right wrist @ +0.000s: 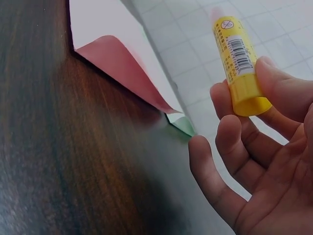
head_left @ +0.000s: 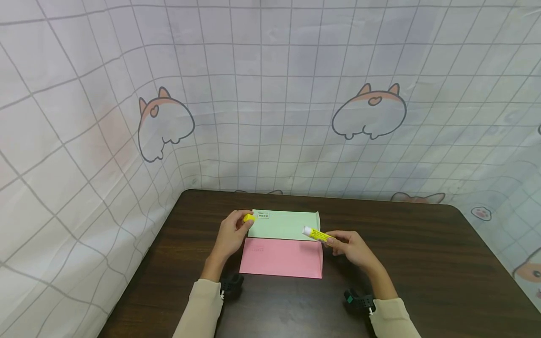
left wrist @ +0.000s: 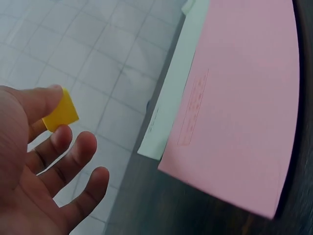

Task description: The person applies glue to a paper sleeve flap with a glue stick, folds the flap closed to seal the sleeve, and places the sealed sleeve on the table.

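Between thumb and fingers, my left hand (head_left: pixel 230 234) pinches a small yellow cap (left wrist: pixel 61 113) above the left end of the green envelope (head_left: pixel 287 225). My right hand (head_left: pixel 351 246) holds a yellow glue stick (right wrist: pixel 237 61) by its base, thumb on one side and fingers on the other. Its uncapped white end (head_left: pixel 306 230) points left, over the right part of the green envelope. Nearer me, a pink envelope (head_left: pixel 281 258) lies along the green one's front edge. The right wrist view shows a raised flap (right wrist: pixel 122 71) at the pink envelope's right end.
Both envelopes lie on a dark brown wooden table (head_left: pixel 405 253). A white gridded curtain (head_left: pixel 270 117) with cartoon animal prints hangs behind the table and along its left side. Black wrist cameras (head_left: pixel 231 284) sit at both cuffs.
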Available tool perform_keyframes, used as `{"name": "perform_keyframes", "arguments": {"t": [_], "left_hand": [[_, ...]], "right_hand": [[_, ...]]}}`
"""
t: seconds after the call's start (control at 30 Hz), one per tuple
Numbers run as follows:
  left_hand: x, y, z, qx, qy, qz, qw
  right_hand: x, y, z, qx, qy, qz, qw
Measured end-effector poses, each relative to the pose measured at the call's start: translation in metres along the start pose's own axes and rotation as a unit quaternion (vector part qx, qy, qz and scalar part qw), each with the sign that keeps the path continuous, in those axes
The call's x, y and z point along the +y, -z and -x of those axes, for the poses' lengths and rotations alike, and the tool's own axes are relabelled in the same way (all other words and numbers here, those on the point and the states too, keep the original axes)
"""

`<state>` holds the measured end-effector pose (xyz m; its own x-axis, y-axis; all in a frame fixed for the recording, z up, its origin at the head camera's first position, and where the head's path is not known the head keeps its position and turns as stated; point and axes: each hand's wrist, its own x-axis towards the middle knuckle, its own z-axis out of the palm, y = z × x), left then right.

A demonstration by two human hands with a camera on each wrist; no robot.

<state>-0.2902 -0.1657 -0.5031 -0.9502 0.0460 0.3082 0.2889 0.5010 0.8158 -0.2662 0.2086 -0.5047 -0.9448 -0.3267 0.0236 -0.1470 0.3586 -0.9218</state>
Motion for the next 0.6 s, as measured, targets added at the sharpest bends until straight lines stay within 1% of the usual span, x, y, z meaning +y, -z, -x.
{"name": "perform_keyframes", "arguments": {"t": [0.17,0.3,0.43,0.6], "left_hand": [[-0.008,0.004,-0.001,0.005,0.007,-0.018,0.9998],[-0.01,0.008,0.0,0.004,0.019,-0.031,0.9993],[-0.013,0.012,0.002,-0.003,0.037,-0.046,0.9982],[-0.018,0.014,0.004,-0.013,0.055,-0.07,0.9959]], "right_hand": [[0.005,0.0,-0.001,-0.008,0.004,-0.011,1.0],[0.011,0.001,-0.002,-0.011,0.002,-0.027,1.0],[0.015,0.001,-0.003,-0.01,-0.005,-0.044,0.999],[0.018,0.002,-0.003,-0.005,-0.022,-0.049,0.999]]}}
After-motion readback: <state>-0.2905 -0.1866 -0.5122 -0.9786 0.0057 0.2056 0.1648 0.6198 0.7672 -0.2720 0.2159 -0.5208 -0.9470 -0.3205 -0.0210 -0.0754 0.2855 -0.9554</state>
